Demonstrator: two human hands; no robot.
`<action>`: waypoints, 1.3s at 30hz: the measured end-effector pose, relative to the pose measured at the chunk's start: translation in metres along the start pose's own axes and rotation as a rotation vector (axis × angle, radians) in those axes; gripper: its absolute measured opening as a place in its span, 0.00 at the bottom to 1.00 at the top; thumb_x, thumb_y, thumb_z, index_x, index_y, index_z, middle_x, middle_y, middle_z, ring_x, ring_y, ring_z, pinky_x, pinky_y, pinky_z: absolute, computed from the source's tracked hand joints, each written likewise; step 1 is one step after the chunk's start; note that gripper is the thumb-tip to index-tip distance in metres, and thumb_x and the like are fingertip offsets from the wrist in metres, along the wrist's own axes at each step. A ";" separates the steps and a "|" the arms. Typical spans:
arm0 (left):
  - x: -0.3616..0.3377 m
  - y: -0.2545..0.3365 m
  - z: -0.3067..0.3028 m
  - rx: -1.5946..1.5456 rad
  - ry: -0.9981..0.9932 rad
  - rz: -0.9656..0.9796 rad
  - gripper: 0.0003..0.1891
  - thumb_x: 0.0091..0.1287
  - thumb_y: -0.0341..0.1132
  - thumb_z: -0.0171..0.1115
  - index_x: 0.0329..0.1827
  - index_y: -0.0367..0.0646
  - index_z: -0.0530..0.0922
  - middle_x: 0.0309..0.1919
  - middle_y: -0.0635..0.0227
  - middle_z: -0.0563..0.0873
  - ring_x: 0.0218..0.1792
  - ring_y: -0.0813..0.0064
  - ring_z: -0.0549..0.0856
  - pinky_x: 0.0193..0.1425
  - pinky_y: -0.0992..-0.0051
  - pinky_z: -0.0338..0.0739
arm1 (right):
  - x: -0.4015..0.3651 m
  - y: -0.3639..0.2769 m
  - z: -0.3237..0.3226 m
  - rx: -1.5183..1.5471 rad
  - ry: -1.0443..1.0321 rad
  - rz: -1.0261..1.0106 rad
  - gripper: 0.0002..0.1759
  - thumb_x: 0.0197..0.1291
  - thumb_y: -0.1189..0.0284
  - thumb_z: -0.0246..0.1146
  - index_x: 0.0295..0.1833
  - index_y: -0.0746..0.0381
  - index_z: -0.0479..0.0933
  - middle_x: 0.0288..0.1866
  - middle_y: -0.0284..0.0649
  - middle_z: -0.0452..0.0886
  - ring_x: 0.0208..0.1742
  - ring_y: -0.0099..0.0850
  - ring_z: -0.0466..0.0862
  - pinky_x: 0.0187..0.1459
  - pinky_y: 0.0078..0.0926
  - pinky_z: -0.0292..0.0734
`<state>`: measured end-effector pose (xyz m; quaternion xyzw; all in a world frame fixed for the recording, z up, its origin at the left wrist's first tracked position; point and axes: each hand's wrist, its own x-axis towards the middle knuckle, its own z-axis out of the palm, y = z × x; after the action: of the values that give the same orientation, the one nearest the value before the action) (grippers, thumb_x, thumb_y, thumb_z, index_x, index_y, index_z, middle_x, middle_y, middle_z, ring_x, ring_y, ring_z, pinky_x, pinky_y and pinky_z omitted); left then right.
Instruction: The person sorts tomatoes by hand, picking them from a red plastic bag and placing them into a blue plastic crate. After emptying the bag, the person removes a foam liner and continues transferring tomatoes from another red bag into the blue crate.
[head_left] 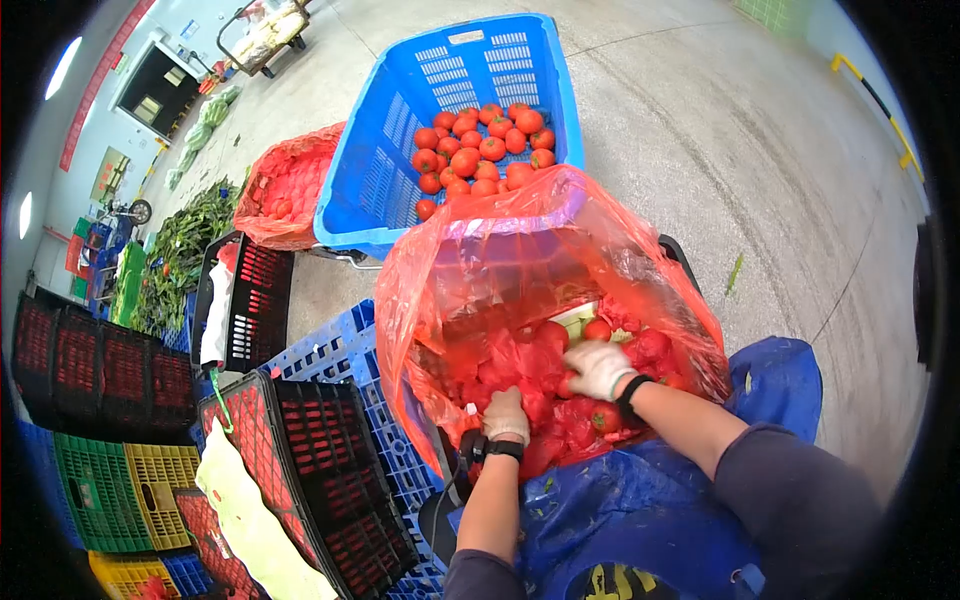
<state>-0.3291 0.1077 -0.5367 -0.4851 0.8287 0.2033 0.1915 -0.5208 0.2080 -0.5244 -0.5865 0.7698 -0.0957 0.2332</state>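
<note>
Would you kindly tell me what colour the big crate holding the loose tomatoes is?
The crate is blue, seen best in the head view.

Red translucent plastic bag (480, 260): large, crinkled, mouth gaping wide. Far wall stands tall beyond both hands; near edge bunched in grip of left hand (506, 415). Round red tomatoes (597, 330): loose heap in bag bottom, under and just beyond right hand (598, 368). One beneath its curled fingers, possibly grasped, view unclear.
</note>
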 end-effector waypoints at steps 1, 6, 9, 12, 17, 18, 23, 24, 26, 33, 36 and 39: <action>-0.007 0.001 -0.001 -0.045 -0.064 -0.021 0.13 0.66 0.39 0.54 0.49 0.46 0.79 0.49 0.51 0.83 0.49 0.44 0.83 0.51 0.53 0.79 | -0.001 0.002 -0.018 -0.111 0.037 0.211 0.19 0.50 0.59 0.62 0.44 0.59 0.78 0.43 0.48 0.81 0.48 0.45 0.81 0.47 0.42 0.76; -0.089 0.045 -0.005 -0.253 -0.371 0.478 0.13 0.60 0.34 0.57 0.47 0.42 0.81 0.45 0.46 0.84 0.52 0.48 0.81 0.56 0.58 0.75 | -0.005 0.095 -0.021 0.389 0.269 0.618 0.26 0.53 0.56 0.65 0.55 0.60 0.78 0.54 0.50 0.81 0.52 0.47 0.81 0.56 0.40 0.74; -0.090 0.045 -0.013 -0.333 -0.458 0.455 0.14 0.61 0.32 0.56 0.50 0.42 0.79 0.49 0.45 0.82 0.52 0.45 0.81 0.57 0.58 0.75 | -0.009 0.083 -0.045 0.315 0.090 0.650 0.28 0.53 0.55 0.66 0.58 0.57 0.77 0.55 0.47 0.82 0.56 0.44 0.81 0.57 0.38 0.74; -0.069 0.038 -0.016 -0.241 -0.230 0.269 0.20 0.61 0.32 0.57 0.58 0.45 0.74 0.53 0.47 0.79 0.50 0.44 0.82 0.55 0.56 0.77 | 0.001 0.083 -0.018 0.008 0.047 0.601 0.23 0.54 0.55 0.64 0.52 0.57 0.81 0.53 0.45 0.82 0.56 0.42 0.81 0.55 0.39 0.76; 0.014 0.005 0.016 0.103 -0.129 -0.370 0.28 0.66 0.43 0.60 0.68 0.50 0.65 0.59 0.55 0.76 0.55 0.53 0.83 0.56 0.51 0.77 | 0.012 0.086 0.020 -0.070 -0.100 0.441 0.23 0.58 0.54 0.58 0.44 0.62 0.83 0.49 0.50 0.83 0.53 0.45 0.82 0.55 0.41 0.76; 0.015 0.005 0.012 0.105 -0.115 -0.364 0.28 0.66 0.43 0.60 0.68 0.50 0.65 0.59 0.55 0.76 0.55 0.53 0.83 0.56 0.51 0.77 | 0.010 0.084 0.019 -0.060 -0.110 0.426 0.24 0.57 0.53 0.58 0.44 0.64 0.82 0.49 0.52 0.83 0.53 0.46 0.82 0.56 0.41 0.75; -0.002 0.015 -0.013 -0.074 -0.101 -0.394 0.22 0.68 0.47 0.55 0.61 0.46 0.73 0.57 0.52 0.81 0.58 0.49 0.81 0.59 0.54 0.76 | -0.001 0.058 -0.009 -0.040 -0.277 0.410 0.28 0.59 0.51 0.52 0.47 0.63 0.83 0.52 0.52 0.82 0.56 0.48 0.81 0.59 0.43 0.73; -0.010 0.017 -0.023 -0.029 -0.128 -0.357 0.22 0.69 0.48 0.54 0.60 0.46 0.74 0.56 0.51 0.81 0.57 0.49 0.81 0.59 0.55 0.76 | 0.001 0.058 -0.007 -0.037 -0.272 0.399 0.28 0.59 0.51 0.52 0.47 0.63 0.83 0.52 0.52 0.82 0.56 0.48 0.81 0.59 0.43 0.73; -0.019 0.010 -0.028 -0.158 -0.183 -0.141 0.18 0.63 0.40 0.59 0.55 0.46 0.78 0.56 0.48 0.81 0.56 0.51 0.82 0.57 0.58 0.78 | 0.005 0.063 0.003 -0.095 -0.267 0.307 0.25 0.58 0.53 0.52 0.44 0.61 0.84 0.48 0.52 0.84 0.53 0.48 0.82 0.56 0.45 0.75; -0.057 0.016 0.028 -0.613 0.176 0.886 0.20 0.68 0.35 0.48 0.62 0.42 0.73 0.57 0.54 0.80 0.56 0.57 0.81 0.63 0.64 0.74 | 0.013 0.081 0.043 0.242 0.003 -0.012 0.25 0.56 0.55 0.58 0.52 0.60 0.80 0.47 0.50 0.84 0.49 0.47 0.83 0.51 0.42 0.78; -0.086 0.010 -0.036 -0.183 0.092 0.705 0.21 0.69 0.36 0.47 0.64 0.43 0.72 0.58 0.55 0.80 0.57 0.57 0.80 0.64 0.64 0.73 | -0.004 0.019 0.023 0.499 -0.114 -0.009 0.25 0.55 0.54 0.59 0.53 0.58 0.79 0.50 0.47 0.83 0.51 0.46 0.83 0.54 0.41 0.77; -0.082 -0.020 -0.037 0.009 0.340 0.722 0.22 0.68 0.36 0.47 0.65 0.47 0.71 0.58 0.55 0.79 0.54 0.56 0.82 0.58 0.65 0.78 | -0.026 -0.032 0.035 0.516 -0.215 -0.154 0.26 0.54 0.53 0.59 0.54 0.56 0.78 0.52 0.45 0.82 0.52 0.45 0.82 0.56 0.39 0.76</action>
<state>-0.2785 0.1389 -0.4660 -0.1887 0.9666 0.1706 -0.0299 -0.4713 0.2278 -0.5350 -0.5714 0.6438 -0.2431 0.4472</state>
